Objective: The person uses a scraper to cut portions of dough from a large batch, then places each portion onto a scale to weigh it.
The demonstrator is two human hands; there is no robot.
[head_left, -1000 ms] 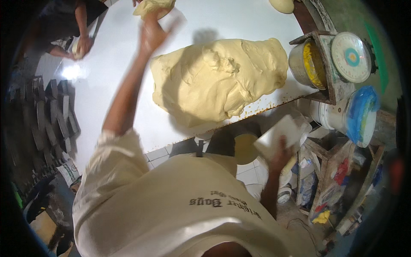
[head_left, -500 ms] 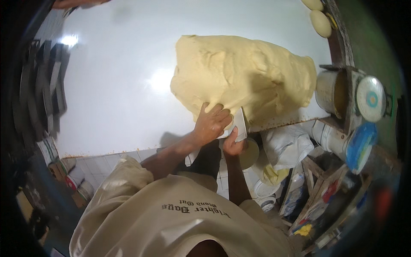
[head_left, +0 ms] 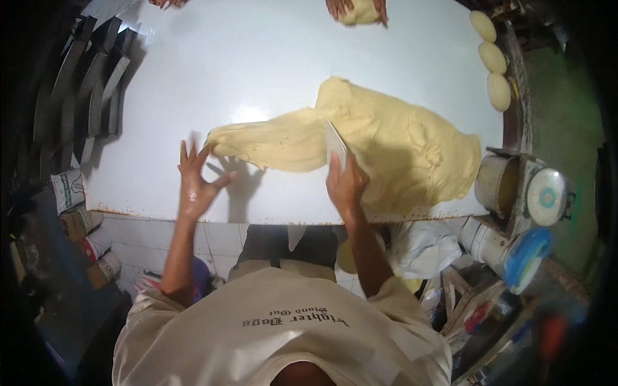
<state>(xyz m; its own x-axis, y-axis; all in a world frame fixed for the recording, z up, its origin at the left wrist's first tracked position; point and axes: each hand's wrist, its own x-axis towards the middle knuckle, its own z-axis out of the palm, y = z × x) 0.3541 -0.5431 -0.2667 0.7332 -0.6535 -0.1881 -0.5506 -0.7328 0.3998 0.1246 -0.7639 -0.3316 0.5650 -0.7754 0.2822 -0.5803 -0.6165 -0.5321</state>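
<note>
A large soft slab of pale yellow dough (head_left: 418, 148) lies on the white tabletop in front of me. From its left side a long thin flap stretches out toward my left hand (head_left: 197, 186). That hand is open, thumb and fingers spread, with a fingertip at or just beside the flap's narrow end; I cannot tell if it touches. My right hand (head_left: 347, 185) grips a flat, pale dough scraper (head_left: 335, 143). The scraper's edge stands against the dough where the flap meets the main slab.
Dark metal pans (head_left: 80, 90) are stacked on the left. Across the table, another person's hands (head_left: 381, 11) hold a dough piece (head_left: 359, 13). Several dough balls (head_left: 492, 58) line the right edge, above a metal pot (head_left: 496, 183). A white bag (head_left: 425, 248) sits below the table edge.
My left hand has moved left from the dough's near edge and opened; a flap of dough now stretches that way. My right hand has brought the scraper up onto the dough.
</note>
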